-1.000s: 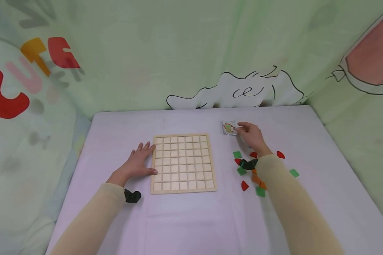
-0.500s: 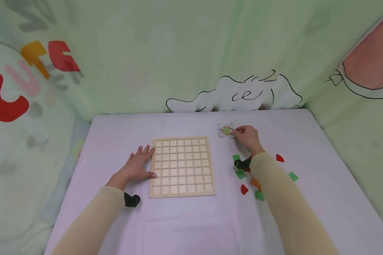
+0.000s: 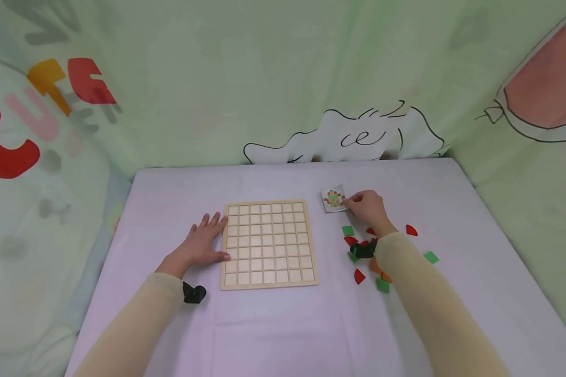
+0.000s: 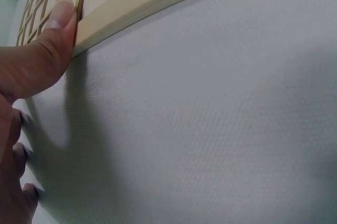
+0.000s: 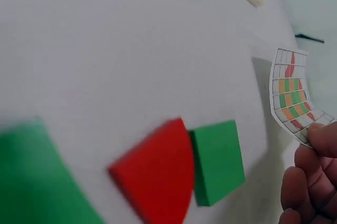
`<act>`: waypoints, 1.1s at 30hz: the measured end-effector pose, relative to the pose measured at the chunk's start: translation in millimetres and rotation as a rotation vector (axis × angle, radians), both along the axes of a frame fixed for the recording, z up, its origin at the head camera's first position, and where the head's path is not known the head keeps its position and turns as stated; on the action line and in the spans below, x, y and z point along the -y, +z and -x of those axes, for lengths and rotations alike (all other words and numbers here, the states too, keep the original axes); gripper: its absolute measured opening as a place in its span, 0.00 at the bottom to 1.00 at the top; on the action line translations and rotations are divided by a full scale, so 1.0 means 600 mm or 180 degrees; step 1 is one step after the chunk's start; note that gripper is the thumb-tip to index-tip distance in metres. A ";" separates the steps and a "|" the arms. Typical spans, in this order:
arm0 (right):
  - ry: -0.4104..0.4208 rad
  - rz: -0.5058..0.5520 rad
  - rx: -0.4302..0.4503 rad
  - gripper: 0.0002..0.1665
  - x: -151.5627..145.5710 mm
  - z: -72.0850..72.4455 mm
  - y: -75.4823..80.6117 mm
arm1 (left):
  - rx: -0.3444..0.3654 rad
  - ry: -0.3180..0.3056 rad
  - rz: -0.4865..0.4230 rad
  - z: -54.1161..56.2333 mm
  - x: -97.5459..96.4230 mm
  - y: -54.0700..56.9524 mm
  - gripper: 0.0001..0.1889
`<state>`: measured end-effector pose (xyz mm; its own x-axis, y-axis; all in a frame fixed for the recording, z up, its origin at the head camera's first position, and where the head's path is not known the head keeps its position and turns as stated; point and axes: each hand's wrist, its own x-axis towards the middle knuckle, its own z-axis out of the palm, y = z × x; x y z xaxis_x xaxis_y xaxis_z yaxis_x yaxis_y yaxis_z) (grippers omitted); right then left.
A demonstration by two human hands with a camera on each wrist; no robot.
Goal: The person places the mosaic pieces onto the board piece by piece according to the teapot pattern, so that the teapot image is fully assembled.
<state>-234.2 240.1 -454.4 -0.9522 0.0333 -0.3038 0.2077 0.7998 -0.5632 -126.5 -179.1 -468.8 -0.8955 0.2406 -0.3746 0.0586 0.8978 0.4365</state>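
Observation:
A wooden grid board (image 3: 270, 244) lies on the table. My left hand (image 3: 199, 245) rests at its left edge with fingers spread, the thumb lying on the frame, as the left wrist view (image 4: 39, 58) also shows. Between thumb and fingers my right hand (image 3: 368, 209) pinches a small pattern card (image 3: 333, 199) by its corner, behind and right of the board. In the right wrist view the card (image 5: 295, 92) is curved and printed with a grid of red, green and orange shapes, and its shadow falls on the cloth.
Below the right forearm lie several loose pieces: red quarter-round pieces (image 3: 359, 276), green squares (image 3: 383, 285) and orange pieces (image 3: 374, 266), partly hidden by the sleeve and wrist camera. A pale cloth (image 3: 283, 335) covers the table, with a printed curtain (image 3: 207, 84) behind it.
My right hand has closed on the card's corner and drawn it slightly left and toward me, turning its face more into view. The left hand stays at the board.

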 end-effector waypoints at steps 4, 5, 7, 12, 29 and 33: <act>0.0104 0.0134 0.0144 0.24 0.011 -0.023 0.004 | 0.0022 0.0011 0.0012 0.001 0.002 -0.001 0.55; 0.0137 0.0151 0.0166 0.24 0.016 -0.029 0.005 | 0.0029 0.0018 0.0010 0.001 0.002 -0.001 0.56; 0.0144 0.0186 0.0218 0.23 0.024 -0.040 0.004 | 0.0039 0.0024 0.0010 0.001 0.003 -0.002 0.56; 0.0068 0.0097 0.0217 0.23 0.040 -0.059 -0.001 | 0.0020 0.0021 0.0002 0.001 0.002 -0.002 0.56; -0.0054 -0.0031 0.0150 0.21 0.051 -0.075 -0.003 | 0.0028 0.0024 -0.0030 0.000 -0.003 -0.003 0.56; -0.0023 -0.0058 0.0125 0.22 0.053 -0.074 -0.003 | 0.0024 0.0034 -0.0027 -0.001 -0.003 -0.002 0.56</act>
<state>-189.7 208.2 -456.5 -0.9392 0.0460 -0.3402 0.2352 0.8081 -0.5400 -126.1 -177.4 -470.2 -0.8952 0.2342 -0.3792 0.0458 0.8946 0.4445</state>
